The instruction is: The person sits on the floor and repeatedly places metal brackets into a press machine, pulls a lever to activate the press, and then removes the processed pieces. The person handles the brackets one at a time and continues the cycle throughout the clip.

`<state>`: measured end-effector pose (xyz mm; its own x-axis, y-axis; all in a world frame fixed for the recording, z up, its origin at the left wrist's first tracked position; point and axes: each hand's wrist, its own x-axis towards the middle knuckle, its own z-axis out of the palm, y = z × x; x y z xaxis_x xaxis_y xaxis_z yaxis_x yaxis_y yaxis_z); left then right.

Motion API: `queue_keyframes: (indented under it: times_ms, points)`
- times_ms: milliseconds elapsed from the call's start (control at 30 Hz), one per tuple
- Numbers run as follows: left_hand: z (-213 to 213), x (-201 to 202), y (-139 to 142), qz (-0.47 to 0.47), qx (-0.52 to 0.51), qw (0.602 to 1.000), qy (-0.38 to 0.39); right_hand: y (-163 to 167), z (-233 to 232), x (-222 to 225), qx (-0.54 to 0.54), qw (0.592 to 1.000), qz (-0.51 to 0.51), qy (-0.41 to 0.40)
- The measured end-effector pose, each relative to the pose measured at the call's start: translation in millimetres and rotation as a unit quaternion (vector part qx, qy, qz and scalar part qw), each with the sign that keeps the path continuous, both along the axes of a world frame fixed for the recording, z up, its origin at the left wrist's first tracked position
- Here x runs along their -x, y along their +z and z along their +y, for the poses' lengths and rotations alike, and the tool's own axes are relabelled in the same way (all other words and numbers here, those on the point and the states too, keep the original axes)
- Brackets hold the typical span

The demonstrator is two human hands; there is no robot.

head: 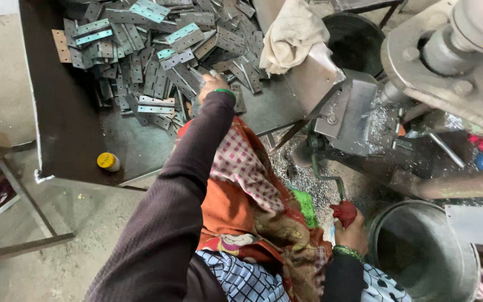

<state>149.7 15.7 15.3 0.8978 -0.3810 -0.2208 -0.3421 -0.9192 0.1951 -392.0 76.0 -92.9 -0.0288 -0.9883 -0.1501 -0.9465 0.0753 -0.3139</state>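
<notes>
My left hand (212,83) reaches out to a large heap of flat metal hinges (157,50) on a dark metal tray table (68,128). Its fingers close around one hinge at the near edge of the heap. A green bangle sits on that wrist. My right hand (352,228), also with green bangles, grips a lever handle wrapped in red cloth (344,211), low beside a machine.
A drilling machine (448,61) with metal shavings under it stands at the right. A grey metal bucket (420,251) sits by my right hand. A yellow-capped small bottle (108,161) lies on the tray. A pale cloth (292,33) drapes over the machine's housing.
</notes>
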Motion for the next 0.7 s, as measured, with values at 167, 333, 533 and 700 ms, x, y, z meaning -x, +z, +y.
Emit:
queue_keyframes:
  times_ms: [167, 333, 533, 700]
  points:
    - [-23, -1, -16, 0.012, 0.079, 0.994, -0.069, 3, -1, -3, -0.028, 0.999, 0.013, -0.012]
    - [-40, -2, -22, 0.090, 0.185, 0.979, 0.018, 2, 0, -1, -0.020, 0.999, 0.037, -0.015]
    - [-27, -3, -12, 0.097, 0.148, 0.972, -0.152, 0, 0, 1, 0.015, 0.999, 0.031, 0.010]
    - [-25, 25, -11, 0.061, 0.095, 0.952, -0.286, 4, 3, -1, 0.032, 0.999, 0.032, 0.015]
